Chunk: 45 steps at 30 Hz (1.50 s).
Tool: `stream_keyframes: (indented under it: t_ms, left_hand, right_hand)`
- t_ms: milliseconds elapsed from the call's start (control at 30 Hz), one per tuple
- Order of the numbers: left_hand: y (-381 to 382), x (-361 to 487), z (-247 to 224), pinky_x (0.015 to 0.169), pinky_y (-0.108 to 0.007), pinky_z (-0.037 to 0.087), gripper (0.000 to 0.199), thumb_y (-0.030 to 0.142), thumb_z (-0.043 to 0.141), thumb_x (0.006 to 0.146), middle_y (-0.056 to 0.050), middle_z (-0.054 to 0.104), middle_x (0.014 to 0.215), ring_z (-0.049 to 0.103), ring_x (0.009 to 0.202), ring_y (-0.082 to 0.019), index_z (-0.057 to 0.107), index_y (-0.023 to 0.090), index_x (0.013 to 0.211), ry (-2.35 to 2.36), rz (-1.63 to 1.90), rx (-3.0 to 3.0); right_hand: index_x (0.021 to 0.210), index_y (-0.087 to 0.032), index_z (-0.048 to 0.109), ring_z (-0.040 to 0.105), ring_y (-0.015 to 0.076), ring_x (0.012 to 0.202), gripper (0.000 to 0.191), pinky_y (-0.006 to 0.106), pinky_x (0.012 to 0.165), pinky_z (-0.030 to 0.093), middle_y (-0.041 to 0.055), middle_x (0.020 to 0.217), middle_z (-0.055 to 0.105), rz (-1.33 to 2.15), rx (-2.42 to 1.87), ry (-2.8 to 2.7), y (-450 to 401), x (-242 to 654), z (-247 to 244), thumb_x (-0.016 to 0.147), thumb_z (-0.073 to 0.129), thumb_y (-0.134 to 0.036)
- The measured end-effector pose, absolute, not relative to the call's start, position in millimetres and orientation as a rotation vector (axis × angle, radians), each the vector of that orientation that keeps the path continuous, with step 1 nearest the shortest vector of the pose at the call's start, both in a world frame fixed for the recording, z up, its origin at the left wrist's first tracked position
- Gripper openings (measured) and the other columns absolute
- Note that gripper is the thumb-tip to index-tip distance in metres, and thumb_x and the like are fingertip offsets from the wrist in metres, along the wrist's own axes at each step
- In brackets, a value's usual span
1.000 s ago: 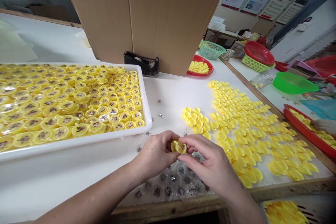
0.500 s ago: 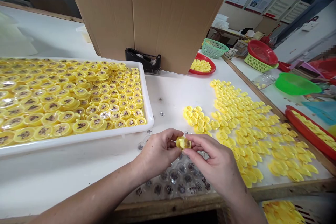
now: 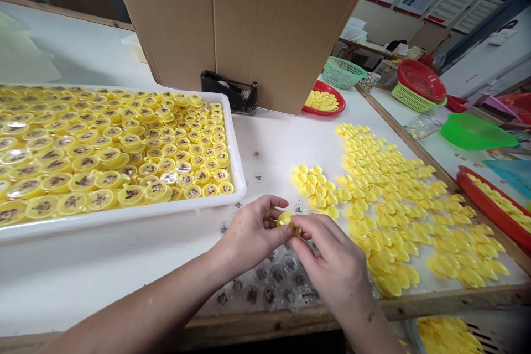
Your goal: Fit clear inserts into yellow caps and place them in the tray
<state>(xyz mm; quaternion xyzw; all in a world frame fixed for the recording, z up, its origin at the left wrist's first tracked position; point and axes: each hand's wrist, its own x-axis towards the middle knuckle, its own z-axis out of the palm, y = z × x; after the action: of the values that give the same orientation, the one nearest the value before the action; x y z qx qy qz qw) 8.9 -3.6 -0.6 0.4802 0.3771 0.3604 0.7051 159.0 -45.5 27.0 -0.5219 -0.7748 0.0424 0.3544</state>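
1. A tall brown corrugated cardboard box (image 3: pixel 265 22) stands on the white counter (image 3: pixel 103 282), beyond the hands.
2. A shallow white plastic tray (image 3: pixel 136 214) lies left of the hands, packed with round yellow capsules (image 3: pixel 131 194) showing dark printed centres. A careless elbow could jolt it.
3. Loose yellow plastic caps (image 3: pixel 398 221) spread across the counter right of the hands, where a sweeping wrist could mix them.
4. Clear plastic domes (image 3: pixel 277 275) lie scattered directly below the hands.
5. The left hand (image 3: pixel 253 235) and right hand (image 3: pixel 332 254) both pinch a small yellow cap (image 3: pixel 286 220), held above the domes and partly hidden by fingers. A weak pinch could drop it among them.
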Motion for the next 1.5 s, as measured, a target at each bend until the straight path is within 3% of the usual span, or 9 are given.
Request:
stream_keyframes:
  t_ms: [200, 300, 433, 600, 800, 900, 1100, 1267, 1500]
  left_hand:
    - [-4.2, 4.9, 5.1, 0.073, -0.030, 0.050, 0.035, 0.021, 0.064, 0.077, -0.007, 0.067, 0.093, 0.062, 0.083, -0.016, 0.048, 0.017, 0.108, 0.734, 0.831, 1.220]
    - [-6.1, 3.7, 5.1, 0.077, -0.031, 0.051, 0.035, 0.020, 0.063, 0.079, -0.007, 0.065, 0.098, 0.063, 0.088, -0.017, 0.049, 0.019, 0.110, 0.815, 0.832, 1.364]
    - [-7.1, 5.5, 1.1, 0.071, -0.029, 0.052, 0.026, 0.023, 0.064, 0.078, -0.008, 0.061, 0.106, 0.064, 0.083, -0.016, 0.055, 0.017, 0.102, 0.870, 0.883, 1.439]
    - [-6.8, 4.9, 2.1, 0.068, -0.026, 0.048, 0.015, 0.027, 0.060, 0.083, -0.002, 0.067, 0.083, 0.061, 0.076, -0.014, 0.061, 0.019, 0.095, 0.856, 0.824, 1.560]
    - [-3.0, 2.9, 9.3, 0.060, -0.022, 0.042, 0.008, 0.020, 0.060, 0.079, 0.000, 0.065, 0.074, 0.057, 0.067, -0.013, 0.063, 0.017, 0.087, 1.011, 0.739, 1.703]
    - [0.5, 3.1, 8.8, 0.062, -0.023, 0.045, 0.015, 0.022, 0.060, 0.080, -0.002, 0.067, 0.078, 0.060, 0.070, -0.015, 0.065, 0.016, 0.092, 1.018, 0.649, 1.678]
    - [1.7, -1.2, 16.3, 0.085, -0.032, 0.049, 0.055, 0.035, 0.070, 0.074, -0.012, 0.057, 0.119, 0.059, 0.097, -0.021, 0.055, 0.021, 0.124, 0.914, 0.800, 2.089]
    - [-1.3, -0.4, 30.4, 0.077, -0.029, 0.050, 0.024, 0.022, 0.058, 0.082, -0.010, 0.065, 0.092, 0.060, 0.083, -0.019, 0.065, 0.014, 0.104, 0.885, 0.778, 2.395]
    - [46.5, -63.2, 60.2, 0.074, -0.028, 0.049, 0.023, 0.019, 0.062, 0.074, -0.009, 0.065, 0.093, 0.060, 0.082, -0.019, 0.066, 0.016, 0.096, 1.243, 0.756, 2.346]
  right_hand:
    - [0.109, -0.024, 0.058, 0.062, 0.0189, 0.084, 0.032, 0.032, 0.071, 0.054, 0.0059, 0.100, 0.062, 0.746, -1.441, -1.578, -47.4, 171.8, 12.0, 0.078, 0.068, -0.028]
    - [0.105, -0.022, 0.060, 0.063, 0.0183, 0.086, 0.024, 0.031, 0.074, 0.053, 0.0053, 0.097, 0.066, 1.013, -1.416, -1.436, -47.4, 174.3, 6.6, 0.083, 0.063, -0.031]
    - [0.098, -0.022, 0.061, 0.062, 0.0153, 0.080, 0.019, 0.027, 0.070, 0.052, 0.0023, 0.090, 0.067, 1.049, -1.349, -1.325, -48.6, 172.8, 3.1, 0.081, 0.066, -0.029]
    - [0.094, -0.024, 0.061, 0.059, 0.0118, 0.073, 0.016, 0.022, 0.065, 0.049, -0.0016, 0.083, 0.066, 1.058, -1.301, -1.235, -51.6, 169.3, -0.8, 0.079, 0.068, -0.027]
    - [0.089, -0.022, 0.063, 0.057, 0.0114, 0.071, 0.014, 0.021, 0.066, 0.047, -0.0018, 0.080, 0.064, 1.136, -1.253, -1.157, -49.5, 163.6, -11.1, 0.078, 0.069, -0.028]
    - [0.086, -0.021, 0.064, 0.055, 0.0107, 0.068, 0.018, 0.020, 0.063, 0.046, -0.0019, 0.077, 0.063, 1.215, -1.279, -1.000, -44.6, 167.0, -20.4, 0.075, 0.073, -0.031]
    - [0.079, -0.019, 0.066, 0.052, 0.0126, 0.063, 0.024, 0.022, 0.055, 0.045, 0.0002, 0.073, 0.062, 1.409, -1.267, -0.827, -32.3, 174.8, -28.6, 0.067, 0.078, -0.036]
    - [0.073, -0.016, 0.068, 0.048, 0.0113, 0.057, 0.027, 0.021, 0.050, 0.041, 0.0010, 0.065, 0.059, 1.486, -1.215, -0.856, -29.4, 161.0, -11.0, 0.063, 0.080, -0.038]
    - [0.104, -0.020, 0.061, 0.061, 0.0200, 0.067, 0.048, 0.029, 0.057, 0.047, 0.0064, 0.074, 0.068, 1.493, -1.164, -0.803, -19.7, 159.2, 1.9, 0.066, 0.076, -0.046]
